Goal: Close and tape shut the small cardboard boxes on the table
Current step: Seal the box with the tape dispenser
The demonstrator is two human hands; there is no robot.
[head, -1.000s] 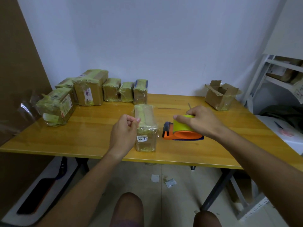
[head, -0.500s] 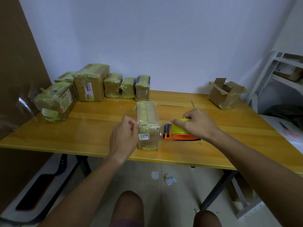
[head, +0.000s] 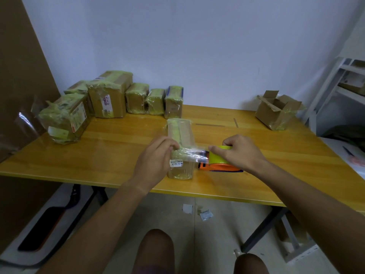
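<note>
Near the front edge of the bench (head: 110,147), lying lengthwise: a small cardboard box (head: 180,149), already partly wrapped in yellowish tape, white label on its near end. Left hand (head: 156,157) against the box's left side, fingers curled and seemingly pinching the free end of a clear tape strip (head: 194,154) onto the box top. Right hand (head: 240,152) just beside the box on the right, fingers clamped round the roll of an orange tape dispenser (head: 219,165) resting on the bench, strip stretched across the short gap between. Likely risks: strip twisting or sticking to itself if tension slackens; the light box sliding or tipping if the dispenser pulls harder than the left hand braces; tape landing crooked and leaving the seam loose. Along the back wall, a row of taped boxes (head: 136,100); at the far right, an open box (head: 277,112) with flaps up, not yet closed.
</note>
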